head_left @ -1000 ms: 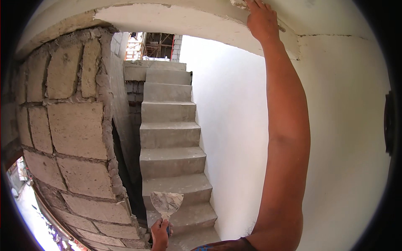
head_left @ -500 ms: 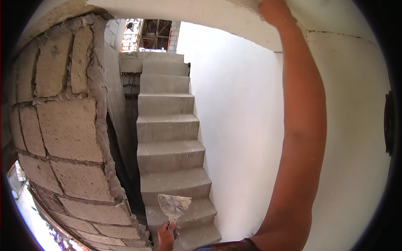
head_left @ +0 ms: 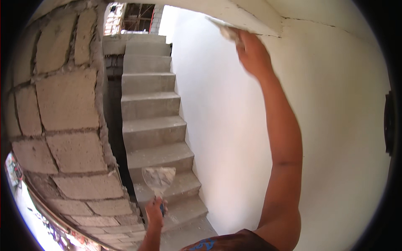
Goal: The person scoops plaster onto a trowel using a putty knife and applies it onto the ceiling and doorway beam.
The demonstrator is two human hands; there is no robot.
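My left hand (head_left: pixel 155 212) is closed round the handle of a putty knife (head_left: pixel 159 178), held low with its wide blade up. Greyish-white paste smears that blade. Raised high and stretched forward, my right hand (head_left: pixel 253 52) grips a second putty knife (head_left: pixel 227 32), its blade tilted up and to the left. This tool lies close under the lower edge of a pale plastered beam (head_left: pixel 251 21); whether the blade touches it, I cannot tell. Part of its handle is hidden in my fingers.
Bare concrete stairs (head_left: pixel 153 136) climb ahead. A rough block wall (head_left: pixel 69 100) stands close on the left, with a dark gap beside the steps. On the right is a smooth white wall (head_left: pixel 222 125). A crack (head_left: pixel 314 23) runs along the upper right.
My right hand has come down and left from the beam, bringing its putty knife into sight. The left hand and its knife sit slightly higher and further left as the view shifted.
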